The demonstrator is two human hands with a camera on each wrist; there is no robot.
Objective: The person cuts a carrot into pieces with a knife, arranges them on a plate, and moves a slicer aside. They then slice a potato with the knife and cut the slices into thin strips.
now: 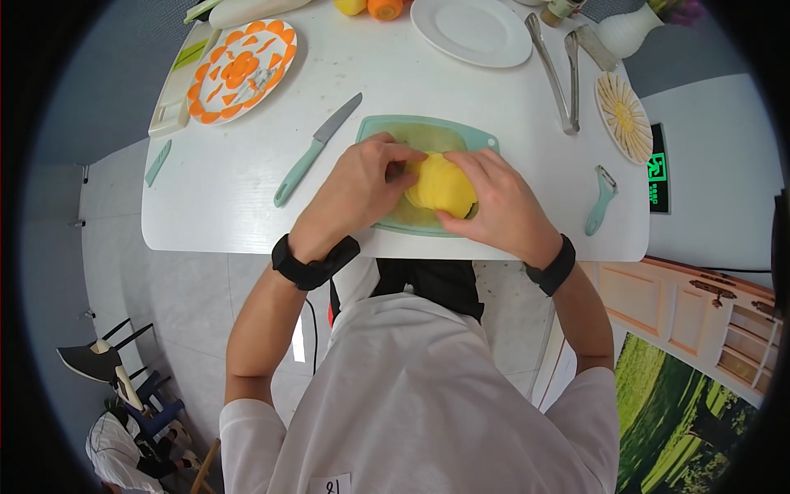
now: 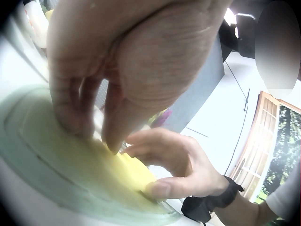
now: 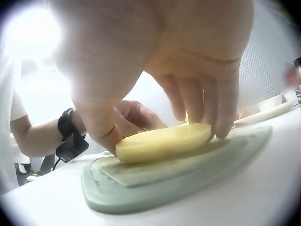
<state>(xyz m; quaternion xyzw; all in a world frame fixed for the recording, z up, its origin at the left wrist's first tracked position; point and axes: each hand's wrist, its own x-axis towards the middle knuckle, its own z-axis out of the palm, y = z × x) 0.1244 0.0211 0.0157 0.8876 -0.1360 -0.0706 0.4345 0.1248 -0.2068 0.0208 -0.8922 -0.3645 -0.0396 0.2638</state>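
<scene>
Viewing the stack of yellow slices (image 1: 444,184) on the green cutting board (image 1: 432,133), I read its long end face as roughly 6-to-12 o'clock. The right hand (image 1: 506,202) grips it from 3 o'clock, spanning that face; the left hand (image 1: 362,185) pinches the edge towards 10 o'clock. I judge neither nearer.

A white table (image 1: 222,181) carries a pale-green cutting board (image 1: 428,123), a teal-handled knife (image 1: 318,146), a plate (image 1: 234,48) of orange pieces (image 1: 241,67), a plain white plate (image 1: 471,31), metal tongs (image 1: 550,72), a peeler (image 1: 602,205) and an oval plate (image 1: 608,126) of pale strips (image 1: 625,115)
</scene>
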